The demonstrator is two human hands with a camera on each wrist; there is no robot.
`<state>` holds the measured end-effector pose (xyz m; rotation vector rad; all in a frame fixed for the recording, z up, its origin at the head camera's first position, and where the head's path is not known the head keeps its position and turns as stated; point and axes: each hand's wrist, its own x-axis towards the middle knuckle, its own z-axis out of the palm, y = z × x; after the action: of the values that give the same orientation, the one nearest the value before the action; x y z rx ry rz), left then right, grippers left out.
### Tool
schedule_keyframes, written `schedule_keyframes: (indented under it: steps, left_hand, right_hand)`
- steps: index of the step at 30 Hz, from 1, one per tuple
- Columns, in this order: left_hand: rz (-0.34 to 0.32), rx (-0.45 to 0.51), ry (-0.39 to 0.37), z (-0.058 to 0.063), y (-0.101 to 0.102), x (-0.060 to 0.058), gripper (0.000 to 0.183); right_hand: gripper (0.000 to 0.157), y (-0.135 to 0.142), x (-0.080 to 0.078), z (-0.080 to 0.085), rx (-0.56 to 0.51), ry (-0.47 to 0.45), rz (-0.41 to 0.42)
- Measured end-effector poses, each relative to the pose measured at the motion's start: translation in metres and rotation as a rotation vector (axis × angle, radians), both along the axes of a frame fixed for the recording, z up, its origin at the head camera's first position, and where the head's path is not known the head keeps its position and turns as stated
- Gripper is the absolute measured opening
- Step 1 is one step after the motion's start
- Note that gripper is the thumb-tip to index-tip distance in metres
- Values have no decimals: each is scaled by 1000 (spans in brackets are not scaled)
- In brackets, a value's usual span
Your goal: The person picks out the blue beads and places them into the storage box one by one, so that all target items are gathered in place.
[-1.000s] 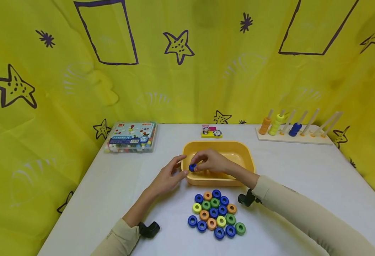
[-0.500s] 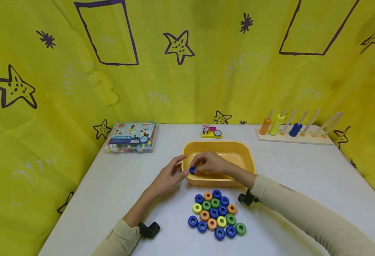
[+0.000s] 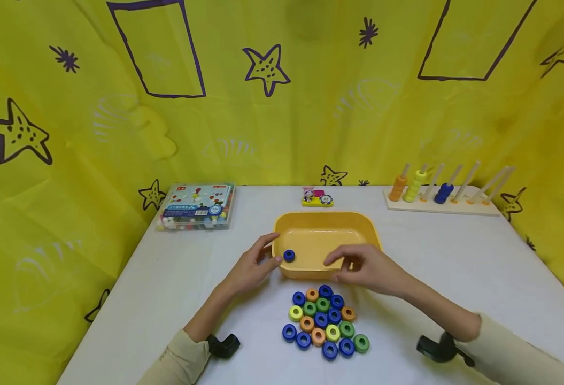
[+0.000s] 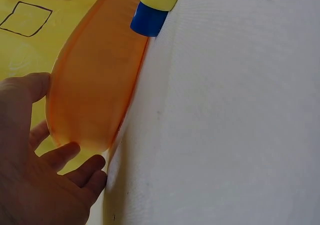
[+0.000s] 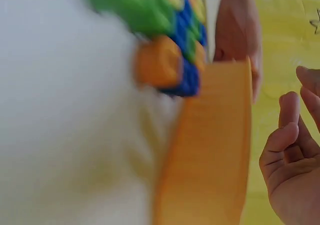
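A lone blue ring bead (image 3: pixel 288 256) lies in the left end of the yellow plastic tray (image 3: pixel 306 274). My left hand (image 3: pixel 252 269) rests against the tray's left end, thumb and fingers spread along its wall, as the left wrist view (image 4: pixel 47 182) also shows. Over the tray's near right rim hovers my right hand (image 3: pixel 370 269), fingers loosely bent and holding nothing. In the right wrist view, that hand (image 5: pixel 295 170) appears apart from the tray. Just in front of the tray, several blue, green, orange and yellow ring beads (image 3: pixel 321 320) lie grouped on the table.
Back right stands a wooden peg rack (image 3: pixel 442 207) carrying orange, yellow and blue beads. A clear box of coloured pieces (image 3: pixel 196 207) lies back left. Behind the tray sits a small yellow-and-pink toy (image 3: pixel 317 198). A yellow patterned cloth (image 3: pixel 224 123) hangs behind the white table (image 3: pixel 166 278).
The right hand has let go of the blue bead, which stays in the tray's left end. That hand has moved right and toward me. The left hand holds its place.
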<state>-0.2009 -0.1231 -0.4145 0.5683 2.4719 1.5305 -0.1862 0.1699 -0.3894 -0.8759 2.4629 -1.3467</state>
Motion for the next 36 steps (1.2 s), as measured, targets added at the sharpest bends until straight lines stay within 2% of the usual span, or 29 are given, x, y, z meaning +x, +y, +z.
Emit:
schedule_keyframes:
  steps: [3,6,9,11,13,16,20,27,32,36]
  left_hand:
    - [-8,3,-4,-1,0,-1,54]
    - [-9,5,-4,-2,0,-2,54]
    - [-8,10,-7,-1,0,-2,54]
    - [-6,11,-6,-1,1,-1,54]
    - [-5,8,-7,0,1,0,54]
    - [-1,-2,-8,2,1,0,53]
    - [-8,-2,-3,1,0,-1,53]
    - [-15,-4,-6,1,0,0,54]
    - [-14,-12,-2,1,0,0,56]
    - [-14,5,-1,-7,-1,-4,55]
  right_hand:
    - [25,15,34,-7,4,-72,24]
    - [28,25,61,-17,-15,-129,64]
    - [29,29,78,-29,-29,-162,93]
    - [30,31,84,-37,-30,-148,101]
    - [31,31,87,-44,-23,-143,104]
    - [32,29,89,-53,-16,-78,123]
    - [33,25,90,-58,-18,-25,150]
    - [33,21,91,-56,20,-78,171]
    - [33,20,89,-55,42,-52,177]
    - [33,19,88,-56,34,-25,195]
